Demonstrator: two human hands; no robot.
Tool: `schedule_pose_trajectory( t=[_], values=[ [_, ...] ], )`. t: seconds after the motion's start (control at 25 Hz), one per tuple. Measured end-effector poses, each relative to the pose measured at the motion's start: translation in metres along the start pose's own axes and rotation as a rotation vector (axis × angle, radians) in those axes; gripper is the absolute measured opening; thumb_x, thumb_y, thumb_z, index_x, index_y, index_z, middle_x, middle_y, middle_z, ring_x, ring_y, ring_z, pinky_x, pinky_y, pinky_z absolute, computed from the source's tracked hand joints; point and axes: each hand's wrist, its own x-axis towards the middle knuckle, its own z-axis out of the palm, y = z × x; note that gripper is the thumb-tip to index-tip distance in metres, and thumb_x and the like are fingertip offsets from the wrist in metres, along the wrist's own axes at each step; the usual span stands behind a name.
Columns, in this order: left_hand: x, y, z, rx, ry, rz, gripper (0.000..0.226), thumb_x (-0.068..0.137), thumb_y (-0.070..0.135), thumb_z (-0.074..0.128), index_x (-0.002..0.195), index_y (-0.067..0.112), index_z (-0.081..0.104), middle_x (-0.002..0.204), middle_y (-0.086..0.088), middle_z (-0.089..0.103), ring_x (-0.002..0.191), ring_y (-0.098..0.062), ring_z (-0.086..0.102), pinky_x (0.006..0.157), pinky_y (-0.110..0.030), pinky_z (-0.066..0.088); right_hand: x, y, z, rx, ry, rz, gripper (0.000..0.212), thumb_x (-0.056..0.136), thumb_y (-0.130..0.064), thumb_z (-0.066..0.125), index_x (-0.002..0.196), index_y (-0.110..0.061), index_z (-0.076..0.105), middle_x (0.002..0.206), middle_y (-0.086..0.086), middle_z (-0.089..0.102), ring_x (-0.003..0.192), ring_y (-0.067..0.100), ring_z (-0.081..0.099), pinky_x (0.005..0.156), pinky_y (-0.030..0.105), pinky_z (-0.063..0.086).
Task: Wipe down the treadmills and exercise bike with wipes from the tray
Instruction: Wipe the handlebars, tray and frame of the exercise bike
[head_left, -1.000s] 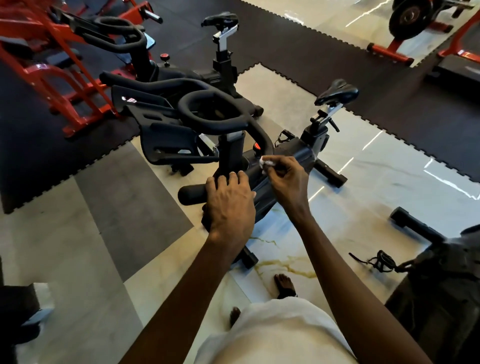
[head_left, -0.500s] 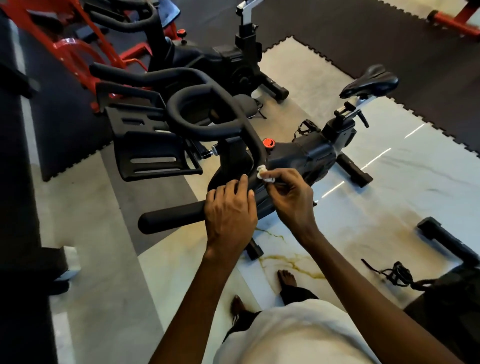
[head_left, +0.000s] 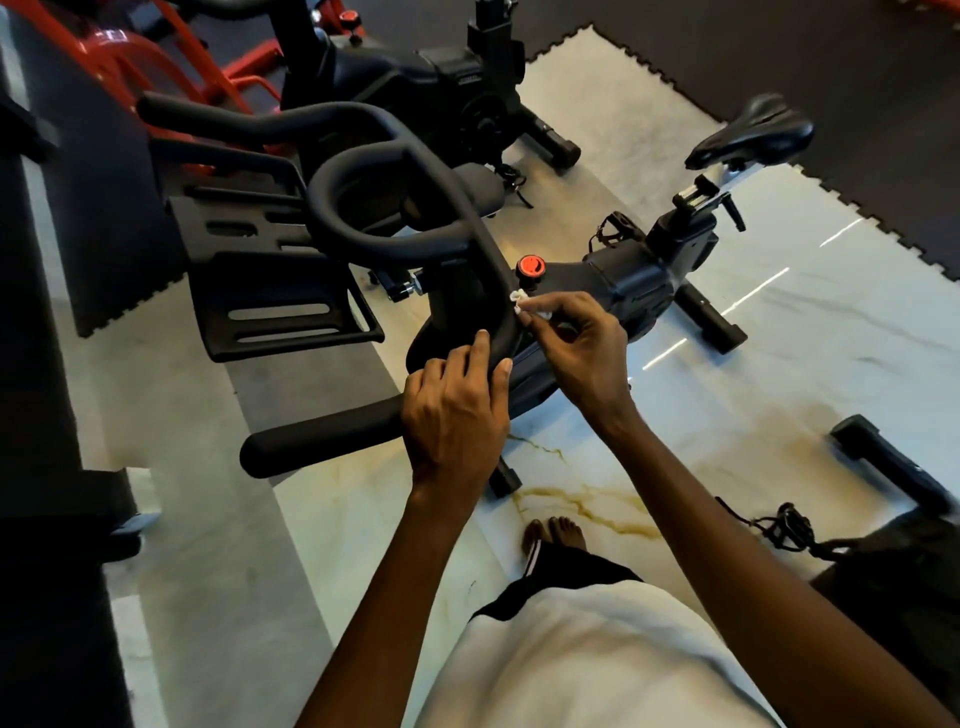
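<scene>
While the left hand (head_left: 457, 410) curls its fingers and thumb round the lower run of the black handlebar (head_left: 395, 171), apparently to steady it, a person at the centre of the frame pinches a small, wadded white wipe (head_left: 519, 301) between thumb and fingertips of the right hand (head_left: 576, 343) and holds it against the same bar, just above the gripping hand. The wipe sits just below the red knob (head_left: 530, 266) on the exercise bike (head_left: 639, 270), whose saddle (head_left: 753, 135) juts toward the upper right. The tight pinch seems suited to working round the curve of the tube. The knob and the stem crowd the spot, and the stretch of bar under the left hand cannot be reached until that grip moves. A slotted black bracket (head_left: 280, 291) hangs off the bars at centre left. A second bike (head_left: 441, 78) stands at the top of the frame beside red frames (head_left: 156, 57) in the upper left. Pale marble floor (head_left: 779, 338) runs under the machine, edged by dark interlocking mat (head_left: 831, 52). A bare foot (head_left: 553, 535) shows at lower centre, and a strapped pedal (head_left: 789, 525) at lower right. No tray is in view, and whether the dark shapes along the left edge are treadmills cannot be told.
</scene>
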Motion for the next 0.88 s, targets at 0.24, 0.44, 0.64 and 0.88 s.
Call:
schedule_pose_trajectory(
  t=[0.24, 0.44, 0.64, 0.88],
  values=[
    [-0.001, 0.001, 0.002, -0.030, 0.035, 0.003, 0.044, 0.104, 0.044, 0.046, 0.130, 0.013, 0.066, 0.109, -0.004, 0.073, 0.089, -0.022, 0.066, 0.076, -0.034, 0.046, 0.043, -0.016, 0.004, -0.271, -0.183, -0.176, 0.020, 0.092, -0.009, 0.069, 0.111, -0.011, 0.073, 0.113, 0.002, 0.064, 0.096, 0.006, 0.062, 0.087, 0.016, 0.053],
    [0.010, 0.010, 0.004, -0.050, -0.012, -0.047, 0.046, 0.103, 0.044, 0.044, 0.125, 0.012, 0.068, 0.101, -0.007, 0.074, 0.085, -0.025, 0.068, 0.076, -0.034, 0.048, 0.073, -0.023, -0.009, -0.501, -0.454, -0.359, 0.026, 0.089, -0.007, 0.071, 0.114, -0.011, 0.073, 0.119, 0.007, 0.062, 0.101, 0.009, 0.058, 0.089, 0.017, 0.049],
    [0.029, 0.023, 0.011, -0.083, -0.064, -0.077, 0.052, 0.103, 0.043, 0.036, 0.120, 0.004, 0.067, 0.092, -0.011, 0.073, 0.079, -0.026, 0.069, 0.071, -0.036, 0.051, 0.089, -0.023, 0.010, -0.478, -0.442, -0.342, 0.025, 0.089, -0.008, 0.072, 0.113, -0.010, 0.072, 0.120, 0.008, 0.062, 0.100, 0.012, 0.062, 0.087, 0.016, 0.052],
    [0.027, 0.026, 0.014, -0.071, -0.007, -0.099, 0.052, 0.105, 0.042, 0.041, 0.132, 0.005, 0.063, 0.086, -0.009, 0.072, 0.070, -0.022, 0.065, 0.066, -0.034, 0.050, 0.075, 0.004, -0.002, -0.121, -0.279, -0.074, 0.020, 0.091, -0.010, 0.071, 0.110, -0.011, 0.075, 0.109, 0.003, 0.067, 0.096, 0.009, 0.066, 0.085, 0.017, 0.054]
  ],
)
